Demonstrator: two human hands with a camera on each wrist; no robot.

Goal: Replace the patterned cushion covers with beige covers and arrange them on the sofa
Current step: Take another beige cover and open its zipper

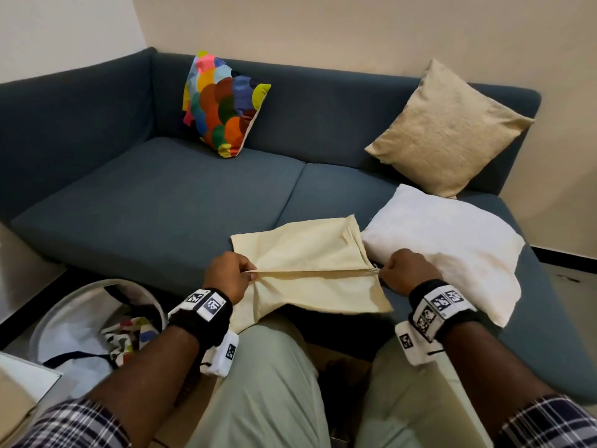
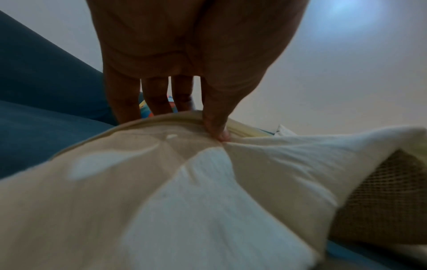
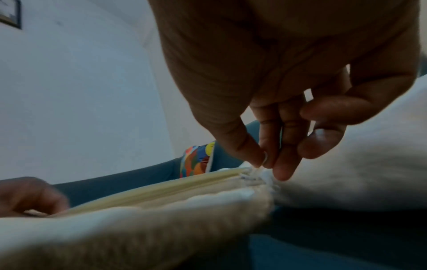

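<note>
The pale beige cover (image 1: 307, 253) lies flat and creased, its seam pulled taut: left hand (image 1: 227, 277) pinches one end, right hand (image 1: 408, 273) the zipper pull (image 3: 259, 167).

Empty cover (image 1: 303, 253) lies on sofa (image 1: 161, 195) front; bare cushion (image 1: 452, 244) right beside it.

Beige walls (image 1: 323, 30), dark skirting (image 1: 562, 255); perhaps a framed picture (image 3: 10, 13) hangs there.
</note>
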